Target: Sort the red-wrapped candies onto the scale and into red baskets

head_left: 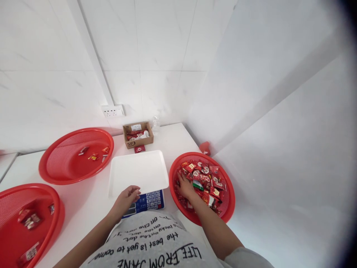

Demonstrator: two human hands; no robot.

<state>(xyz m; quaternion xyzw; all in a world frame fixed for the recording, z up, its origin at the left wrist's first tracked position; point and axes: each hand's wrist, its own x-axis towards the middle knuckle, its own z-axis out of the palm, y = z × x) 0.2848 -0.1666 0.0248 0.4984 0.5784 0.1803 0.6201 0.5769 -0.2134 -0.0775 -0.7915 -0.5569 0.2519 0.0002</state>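
A red basket (230,193) at the right holds many small packets, mostly red, with one green packet (198,185) among them. My right hand (185,186) reaches into its left side, fingers apart and resting on the packets; nothing is visibly gripped. My left hand (128,198) hovers by the front edge of a white tray (139,171), its fingers curled together. Whether anything small is between those fingers cannot be made out. The tray sits on a scale with a blue keypad (153,201), partly covered by my left hand and shirt.
Two more red baskets, one at the back left (47,163) and one at the front left (60,212), hold a few packets. A cardboard box (139,142) of packets stands behind the tray, with a red packet (140,149) before it.
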